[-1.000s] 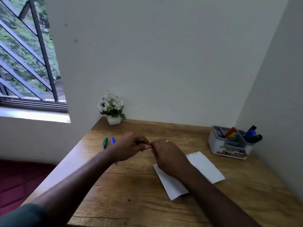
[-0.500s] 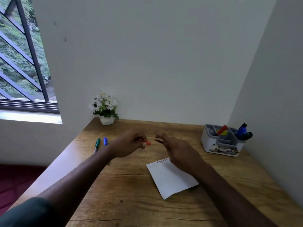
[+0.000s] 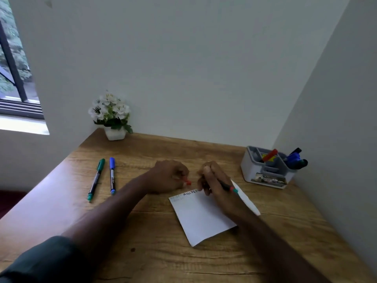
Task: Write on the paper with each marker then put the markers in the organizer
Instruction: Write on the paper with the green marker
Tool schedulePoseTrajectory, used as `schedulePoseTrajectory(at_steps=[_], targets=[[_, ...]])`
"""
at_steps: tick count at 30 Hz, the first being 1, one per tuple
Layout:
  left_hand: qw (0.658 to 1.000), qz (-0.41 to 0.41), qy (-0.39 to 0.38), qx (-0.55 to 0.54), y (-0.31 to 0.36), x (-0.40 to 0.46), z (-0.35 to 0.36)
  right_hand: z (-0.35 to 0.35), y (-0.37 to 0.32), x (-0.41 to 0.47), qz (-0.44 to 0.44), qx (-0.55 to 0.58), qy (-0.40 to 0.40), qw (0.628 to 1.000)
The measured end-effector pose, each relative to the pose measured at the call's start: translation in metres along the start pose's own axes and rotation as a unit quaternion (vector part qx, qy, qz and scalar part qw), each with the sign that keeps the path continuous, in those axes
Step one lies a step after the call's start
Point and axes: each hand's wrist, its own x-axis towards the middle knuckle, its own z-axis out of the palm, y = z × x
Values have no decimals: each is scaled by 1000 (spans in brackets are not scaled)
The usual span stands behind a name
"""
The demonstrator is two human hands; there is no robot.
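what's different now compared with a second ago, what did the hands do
The hands pulled apart, uncapping the marker: the left hand keeps the red cap, while the right hand came down with the marker to the top edge of the paper. The green marker, blue marker and organizer stayed as they were.

Person's two forearms are bare from well behind the fingers up to the wrists – no watch, no bands visible. Left arm: dark grey-green sleeve (image 3: pixel 38 260) bunched far back from the fingers, near the elbow; soft matte fabric with folds, no print or logo. Left hand (image 3: pixel 168 176) and right hand (image 3: pixel 214 180) – no gloves. Right arm leaves the picture with no sleeve showing. Rings: cannot tell at this blur.
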Motion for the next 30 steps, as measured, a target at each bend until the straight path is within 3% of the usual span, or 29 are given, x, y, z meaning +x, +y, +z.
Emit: schedulePoseTrajectory(at_steps=[2, 6, 16, 30], targets=[[1000, -1, 3, -22, -7, -1, 3, 6, 5, 2, 41, -28, -4, 999], [998, 4, -17, -58, -18, -2, 4, 10, 21, 4, 14, -59, 2, 998], [991, 0, -129, -32, -22, 3, -2, 15, 27, 9, 62, -54, -1, 997], [989, -5, -141, -42, -19, 4, -2, 21, 26, 10, 64, -78, -16, 995]])
